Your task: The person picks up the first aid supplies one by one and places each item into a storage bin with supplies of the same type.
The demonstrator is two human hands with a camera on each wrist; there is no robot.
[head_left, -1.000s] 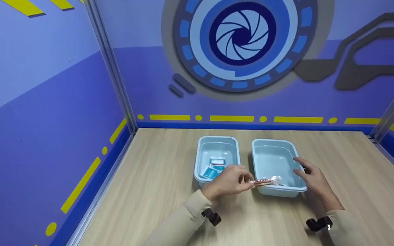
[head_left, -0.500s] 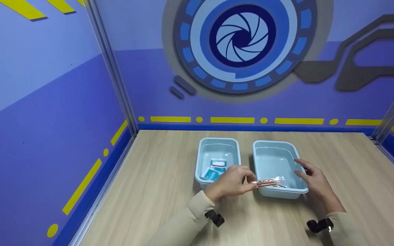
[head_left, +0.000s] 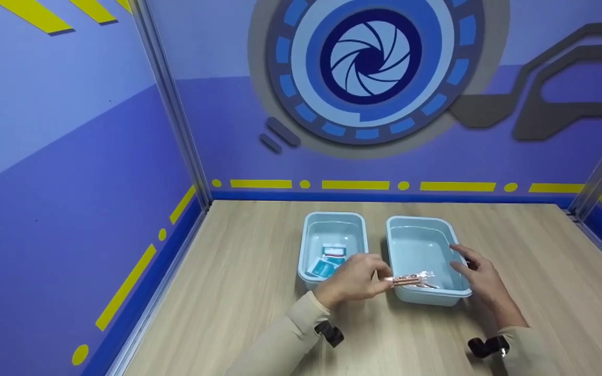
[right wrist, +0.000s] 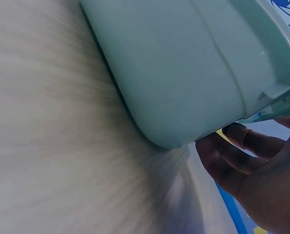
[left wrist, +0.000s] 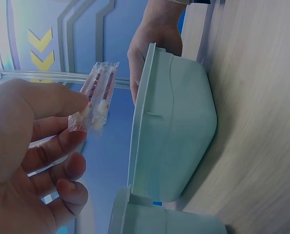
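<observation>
My left hand [head_left: 356, 278] pinches a clear plastic packet of iodine swabs [left wrist: 97, 92] between thumb and forefinger. Two sticks with dark red middles and pale ends show through the wrapper, while the other fingers are loosely bent. The packet hangs over the front rim of the right light-blue bin [head_left: 421, 223]. At that bin's right side, my right hand [head_left: 486, 279] grips the rim, thumb and forefinger reaching over it. In the right wrist view, other fingers [right wrist: 222, 161] lie against the bin's outer wall.
A smaller light-blue bin [head_left: 334, 215] stands left of the first, holding several teal-and-white sachets [head_left: 324, 267]. Both bins sit on a wood-grain table [head_left: 249, 261]. Blue printed panels [head_left: 217, 130] rise behind and at the sides.
The left hand and its packet have shifted slightly right over the right bin's front rim. The head view has tilted a little, and the right hand keeps its place at the rim.
</observation>
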